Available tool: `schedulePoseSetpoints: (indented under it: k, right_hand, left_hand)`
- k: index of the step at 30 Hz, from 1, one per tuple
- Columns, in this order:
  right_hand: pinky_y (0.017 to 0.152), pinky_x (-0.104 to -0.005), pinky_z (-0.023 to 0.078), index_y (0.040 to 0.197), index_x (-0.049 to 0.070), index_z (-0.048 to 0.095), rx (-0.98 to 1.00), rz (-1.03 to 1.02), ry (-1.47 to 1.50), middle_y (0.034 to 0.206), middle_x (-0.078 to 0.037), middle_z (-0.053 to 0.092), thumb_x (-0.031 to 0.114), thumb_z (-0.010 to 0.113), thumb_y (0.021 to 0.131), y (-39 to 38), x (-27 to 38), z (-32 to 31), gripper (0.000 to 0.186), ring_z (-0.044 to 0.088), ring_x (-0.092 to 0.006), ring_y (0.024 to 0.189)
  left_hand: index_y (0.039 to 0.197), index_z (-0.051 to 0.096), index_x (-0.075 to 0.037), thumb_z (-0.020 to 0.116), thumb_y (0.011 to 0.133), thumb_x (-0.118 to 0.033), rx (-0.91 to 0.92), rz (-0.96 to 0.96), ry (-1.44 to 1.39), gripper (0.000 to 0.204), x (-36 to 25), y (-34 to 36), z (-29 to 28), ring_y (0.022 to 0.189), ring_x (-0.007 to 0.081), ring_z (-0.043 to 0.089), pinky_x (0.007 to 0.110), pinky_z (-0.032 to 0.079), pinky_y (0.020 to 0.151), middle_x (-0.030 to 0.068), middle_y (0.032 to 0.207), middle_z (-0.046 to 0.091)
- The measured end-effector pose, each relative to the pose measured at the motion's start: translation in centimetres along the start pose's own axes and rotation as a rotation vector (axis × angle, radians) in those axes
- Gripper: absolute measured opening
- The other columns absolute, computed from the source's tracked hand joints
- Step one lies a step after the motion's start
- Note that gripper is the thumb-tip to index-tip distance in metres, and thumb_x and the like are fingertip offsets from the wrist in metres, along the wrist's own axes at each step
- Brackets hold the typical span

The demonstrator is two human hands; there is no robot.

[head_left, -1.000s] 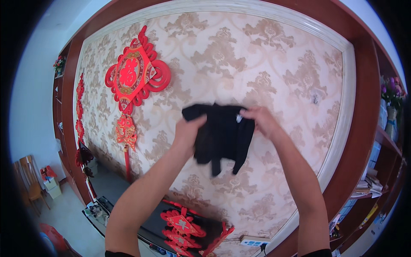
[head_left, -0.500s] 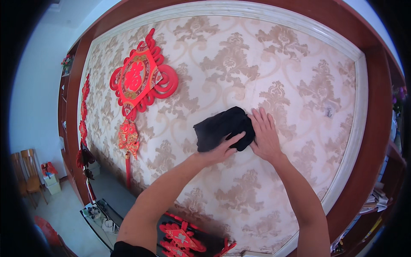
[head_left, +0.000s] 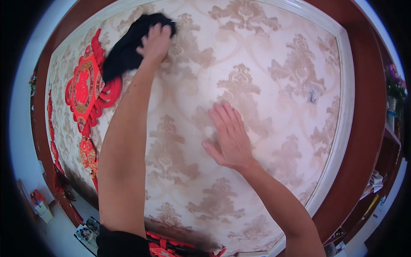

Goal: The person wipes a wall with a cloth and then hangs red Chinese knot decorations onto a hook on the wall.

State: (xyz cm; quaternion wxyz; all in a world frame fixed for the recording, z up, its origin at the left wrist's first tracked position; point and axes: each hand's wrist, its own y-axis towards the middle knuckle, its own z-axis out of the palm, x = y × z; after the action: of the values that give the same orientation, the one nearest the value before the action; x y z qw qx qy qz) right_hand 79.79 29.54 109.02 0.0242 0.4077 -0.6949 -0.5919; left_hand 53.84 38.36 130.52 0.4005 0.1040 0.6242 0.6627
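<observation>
My left hand (head_left: 156,43) presses a bunched black cloth (head_left: 125,51) against the patterned wallpaper (head_left: 182,107), high up on the left. Its fingers are bent over the cloth's right part. The cloth's lower left end overlaps the edge of a red knotted hanging ornament (head_left: 82,83). Lower down, near the middle of the wall, my right hand (head_left: 231,139) is open, fingers stretched and thumb apart. It holds nothing and lies against or very close to the wallpaper.
A pale moulding (head_left: 327,171) and a dark red wooden frame (head_left: 349,141) border the wall panel. Shelves with flowers (head_left: 397,88) stand at the right. More red ornaments (head_left: 165,248) lie at the bottom. A small damaged spot (head_left: 312,97) marks the wallpaper.
My left hand has carried the black cloth up and left to the red ornament. My right hand has come away from the cloth. The view has shifted rightward.
</observation>
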Motion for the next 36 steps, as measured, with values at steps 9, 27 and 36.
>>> schedulePoseSetpoints:
  k: [9, 27, 36]
  right_hand:
    - [0.097, -0.0503, 0.035, 0.135, 0.004, 0.048, -0.428, 0.142, -0.074, 0.138, -0.021, 0.047, 0.021, 0.06, 0.086, -3.2, -0.3, 0.8, 0.054, 0.048, -0.0373, 0.121]
    - [0.106, -0.0467, 0.036, 0.139, 0.0, 0.041, 0.036, 0.646, 0.041, 0.145, -0.023, 0.038, 0.007, 0.063, 0.082, -21.4, 5.4, -9.9, 0.062, 0.039, -0.0409, 0.132]
    - [0.091, -0.0334, 0.046, 0.143, 0.004, 0.034, -0.261, 1.149, 0.392, 0.132, -0.016, 0.05, 0.004, 0.06, 0.089, -25.4, 6.1, -13.0, 0.06, 0.056, -0.0237, 0.112]
  left_hand:
    - [0.121, 0.061, -0.014, 0.063, 0.081, -0.033, 0.325, 0.901, 0.008, 0.045, -3.9, -24.9, 3.0, 0.126, 0.0354, 0.043, 0.061, 0.027, 0.106, 0.0123, 0.134, 0.052]
    - [0.141, 0.045, -0.021, 0.054, 0.091, -0.032, 0.033, 0.225, 0.202, 0.052, -3.6, -27.7, 1.9, 0.137, 0.0441, 0.029, 0.068, 0.019, 0.107, 0.019, 0.145, 0.04]
    - [0.127, 0.061, -0.023, 0.061, 0.084, -0.028, 0.907, 0.964, -0.158, 0.043, -11.2, -49.5, 3.6, 0.123, 0.0344, 0.048, 0.055, 0.047, 0.087, 0.009, 0.143, 0.046]
